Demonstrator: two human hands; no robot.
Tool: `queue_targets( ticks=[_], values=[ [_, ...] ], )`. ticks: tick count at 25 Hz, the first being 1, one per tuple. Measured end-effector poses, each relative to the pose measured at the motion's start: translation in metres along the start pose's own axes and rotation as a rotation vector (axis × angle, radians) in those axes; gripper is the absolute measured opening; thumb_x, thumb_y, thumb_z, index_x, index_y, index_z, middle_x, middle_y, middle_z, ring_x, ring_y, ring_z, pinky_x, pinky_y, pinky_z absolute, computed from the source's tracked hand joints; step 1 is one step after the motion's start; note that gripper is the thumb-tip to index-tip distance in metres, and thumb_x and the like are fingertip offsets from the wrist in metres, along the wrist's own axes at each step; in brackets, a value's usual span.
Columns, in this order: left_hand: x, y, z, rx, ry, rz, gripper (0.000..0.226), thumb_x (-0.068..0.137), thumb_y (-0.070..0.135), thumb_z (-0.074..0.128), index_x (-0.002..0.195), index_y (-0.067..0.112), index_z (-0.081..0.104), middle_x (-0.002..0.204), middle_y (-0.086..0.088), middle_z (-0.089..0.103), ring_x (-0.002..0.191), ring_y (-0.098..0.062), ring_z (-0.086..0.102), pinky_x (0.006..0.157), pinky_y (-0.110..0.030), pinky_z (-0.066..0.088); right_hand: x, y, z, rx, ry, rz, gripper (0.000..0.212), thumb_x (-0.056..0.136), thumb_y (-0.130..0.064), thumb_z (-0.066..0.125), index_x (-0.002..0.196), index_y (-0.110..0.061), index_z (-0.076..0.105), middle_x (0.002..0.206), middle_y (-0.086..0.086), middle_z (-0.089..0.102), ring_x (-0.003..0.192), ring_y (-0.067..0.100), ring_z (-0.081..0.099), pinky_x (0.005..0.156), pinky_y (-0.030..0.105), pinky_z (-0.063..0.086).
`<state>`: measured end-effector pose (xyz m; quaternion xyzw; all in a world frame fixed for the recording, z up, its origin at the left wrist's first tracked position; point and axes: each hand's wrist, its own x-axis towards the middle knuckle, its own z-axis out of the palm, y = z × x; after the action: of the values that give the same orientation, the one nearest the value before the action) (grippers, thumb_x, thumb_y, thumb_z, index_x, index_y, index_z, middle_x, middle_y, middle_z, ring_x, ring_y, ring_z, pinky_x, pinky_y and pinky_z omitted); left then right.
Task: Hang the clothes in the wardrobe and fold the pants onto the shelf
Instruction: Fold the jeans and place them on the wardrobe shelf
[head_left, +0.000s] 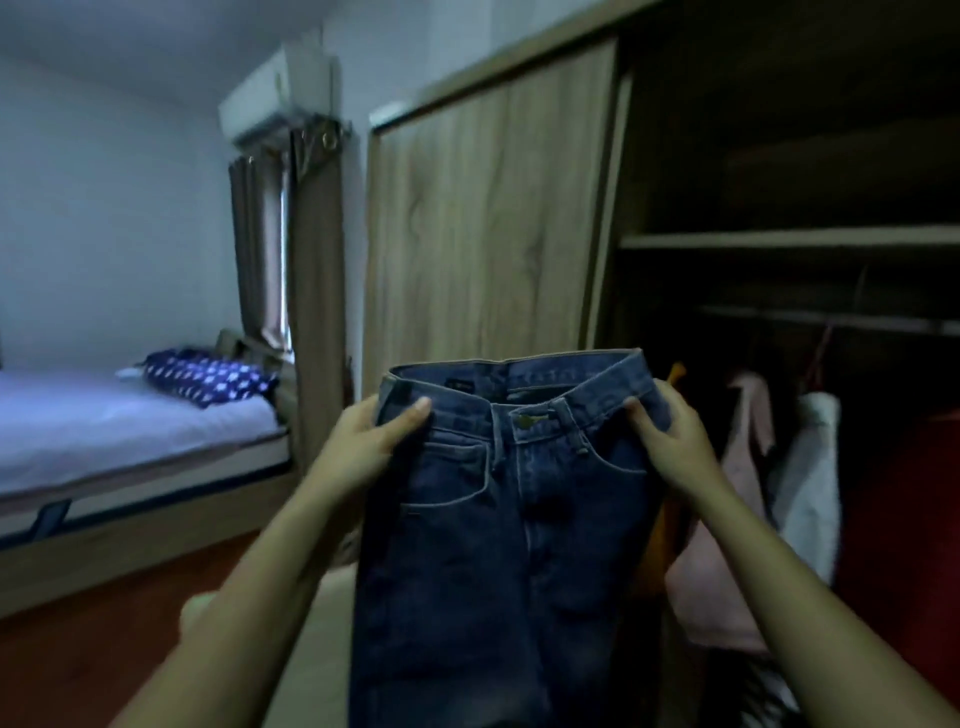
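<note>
A pair of dark blue jeans (498, 519) hangs upright in front of me, front side facing me, button fastened, legs dropping out of view at the bottom. My left hand (374, 436) grips the waistband at its left side, thumb on the front. My right hand (670, 441) grips the waistband at its right side. Behind the jeans stands the open wardrobe (779, 239) with a wooden shelf across it and a dark hanging rail (831, 319) below. Pink (727, 519), white (810, 467) and orange clothes hang there.
The wardrobe's wooden sliding door (483, 218) is right behind the jeans to the left. A bed (130, 431) with a blue patterned pillow (208, 376) stands at the left, curtains (291, 234) and an air conditioner beyond it. Reddish floor lies below left.
</note>
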<state>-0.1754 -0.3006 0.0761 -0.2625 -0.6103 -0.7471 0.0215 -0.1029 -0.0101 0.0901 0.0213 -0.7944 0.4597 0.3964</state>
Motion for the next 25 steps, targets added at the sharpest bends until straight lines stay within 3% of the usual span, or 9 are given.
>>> queue_targets(
  ticks=[3,5,8,11,14,16,18,22,25],
  values=[
    [0.029,0.047,-0.016,0.340,0.055,0.270,0.016,0.091,0.030,0.060,0.100,0.018,0.063,0.096,-0.004,0.070,0.087,-0.017,0.066,0.083,-0.042,0.054,0.010,-0.044,-0.034,0.093,-0.017,-0.083,0.010,0.090,-0.022,0.052,0.094,-0.026,0.060,0.091,-0.010,0.065,0.078,-0.004,0.065,0.066,0.009,0.050],
    [0.036,0.066,-0.019,0.325,0.033,0.285,0.014,0.093,0.028,0.056,0.094,0.016,0.064,0.091,-0.004,0.071,0.084,-0.017,0.065,0.083,-0.042,0.053,0.015,-0.058,-0.046,0.183,0.026,-0.070,0.014,0.093,-0.015,0.049,0.089,-0.022,0.061,0.082,-0.007,0.067,0.070,-0.005,0.066,0.060,0.008,0.049],
    [0.045,0.081,-0.010,0.200,-0.017,0.211,0.021,0.096,0.027,0.049,0.094,0.014,0.065,0.089,-0.005,0.072,0.080,-0.017,0.066,0.079,-0.036,0.054,0.027,-0.066,-0.054,0.282,0.049,0.009,0.015,0.095,-0.015,0.048,0.090,-0.014,0.062,0.073,-0.004,0.073,0.066,0.001,0.068,0.056,0.013,0.052],
    [0.055,0.081,0.009,0.076,0.190,-0.059,0.028,0.096,0.029,0.051,0.105,0.005,0.062,0.089,-0.014,0.068,0.071,-0.022,0.063,0.064,-0.032,0.055,0.032,-0.064,-0.039,0.307,0.109,0.225,0.016,0.093,-0.019,0.054,0.089,-0.008,0.065,0.074,0.005,0.068,0.056,0.009,0.066,0.050,0.017,0.050],
    [0.052,0.088,0.045,-0.064,0.180,-0.183,0.029,0.096,0.028,0.051,0.095,0.001,0.061,0.067,-0.010,0.069,0.056,-0.022,0.065,0.054,-0.030,0.055,0.032,-0.063,-0.015,0.564,0.149,0.420,0.024,0.090,-0.020,0.058,0.100,0.000,0.064,0.071,0.009,0.071,0.062,0.019,0.067,0.057,0.026,0.054],
    [0.050,0.094,0.075,-0.083,0.042,-0.095,0.030,0.097,0.026,0.048,0.099,0.000,0.063,0.078,-0.014,0.071,0.066,-0.024,0.068,0.068,-0.035,0.056,0.032,-0.076,-0.001,0.654,0.036,0.379,0.030,0.091,-0.018,0.056,0.109,0.006,0.062,0.088,0.017,0.072,0.076,0.024,0.070,0.072,0.032,0.057],
    [0.044,0.101,0.101,-0.058,-0.029,-0.048,0.031,0.099,0.026,0.045,0.103,0.000,0.063,0.090,-0.017,0.069,0.076,-0.025,0.067,0.074,-0.034,0.054,0.025,-0.093,0.013,0.637,-0.092,0.280,0.031,0.093,-0.023,0.052,0.115,-0.002,0.061,0.105,0.016,0.069,0.092,0.023,0.069,0.082,0.033,0.055],
    [0.034,0.111,0.106,-0.108,-0.287,-0.029,0.036,0.094,0.030,0.039,0.088,0.006,0.065,0.068,-0.007,0.067,0.063,-0.017,0.064,0.059,-0.024,0.051,0.016,-0.096,0.024,0.522,-0.329,0.141,0.066,0.084,-0.071,0.018,0.117,-0.034,0.061,0.134,0.001,0.056,0.125,0.017,0.050,0.107,0.042,0.036],
    [0.031,0.116,0.101,-0.035,-0.300,0.086,0.022,0.089,0.018,0.055,0.098,-0.001,0.063,0.081,-0.015,0.066,0.075,-0.026,0.066,0.071,-0.034,0.055,0.017,-0.093,0.022,0.437,-0.457,0.039,0.050,0.089,-0.063,0.024,0.121,-0.040,0.056,0.145,-0.003,0.044,0.135,0.014,0.038,0.114,0.043,0.027]
  ],
)
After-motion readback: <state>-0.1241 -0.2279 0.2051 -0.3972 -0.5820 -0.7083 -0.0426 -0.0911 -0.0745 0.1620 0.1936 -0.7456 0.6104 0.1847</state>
